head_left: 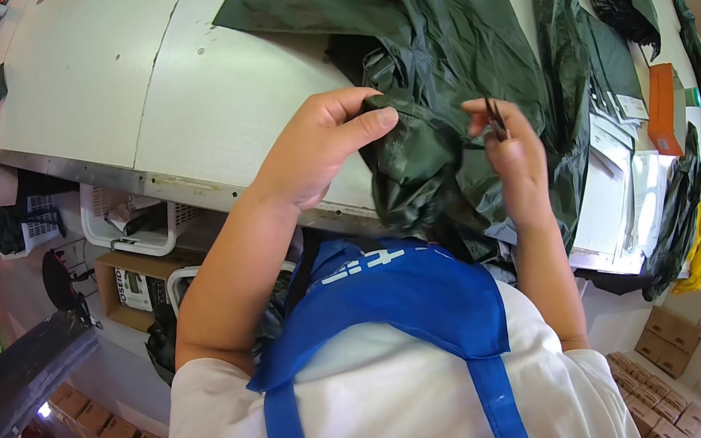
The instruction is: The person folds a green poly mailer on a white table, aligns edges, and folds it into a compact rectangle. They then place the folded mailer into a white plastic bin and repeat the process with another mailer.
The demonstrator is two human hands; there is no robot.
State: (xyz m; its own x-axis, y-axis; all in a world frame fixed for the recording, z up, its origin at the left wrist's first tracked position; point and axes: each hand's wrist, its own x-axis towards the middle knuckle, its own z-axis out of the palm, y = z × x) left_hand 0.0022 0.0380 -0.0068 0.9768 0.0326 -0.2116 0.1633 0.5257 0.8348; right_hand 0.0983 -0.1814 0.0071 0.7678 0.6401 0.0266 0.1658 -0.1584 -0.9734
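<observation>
Pinching a fold of dark green fabric [414, 151] over the white table [187, 88], the left hand [314, 146] presses thumb against fingers. The right hand [507, 149] grips a small dark tool [494, 118] between closed fingertips.

Dark green garment on the white table

The dark green fabric [420, 28] lies crumpled and glossy across the white table [187, 88], one bunched fold lifted at the table's near edge (pinched there), beside a small dark tool [494, 118] held upright.
</observation>
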